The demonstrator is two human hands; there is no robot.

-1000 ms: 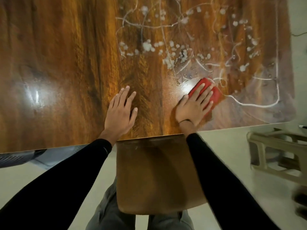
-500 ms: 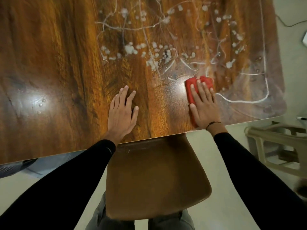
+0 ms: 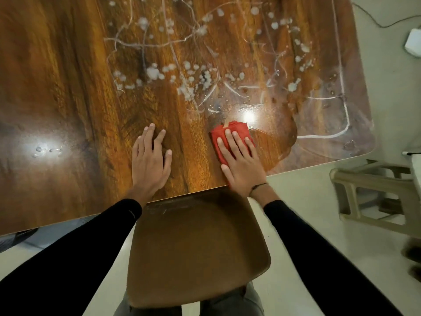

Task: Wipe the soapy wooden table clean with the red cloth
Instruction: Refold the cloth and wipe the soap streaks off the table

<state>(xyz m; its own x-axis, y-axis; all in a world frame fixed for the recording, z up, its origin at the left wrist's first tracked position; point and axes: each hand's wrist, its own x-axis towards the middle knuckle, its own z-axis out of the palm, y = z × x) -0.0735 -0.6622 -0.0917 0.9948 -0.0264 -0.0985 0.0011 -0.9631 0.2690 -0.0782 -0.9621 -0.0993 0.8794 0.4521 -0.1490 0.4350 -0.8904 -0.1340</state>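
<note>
Step in hand: wiping near edge of worktop [image 3: 68,92]. Right hand [image 3: 239,165] flat on red cloth [image 3: 230,133], fingers straight, slightly spread, pressing cloth down; no pinch. Cloth lies folded near front edge, right of centre, beside glossy wiped patch. Left hand [image 3: 149,160] flat on bare wood, fingers extended, bracing. Soap foam [image 3: 193,85] and white streaks cover far and right areas, apart from cloth. Judgement: task early. Next move: push cloth forward into foam with firm, even pressure.
</note>
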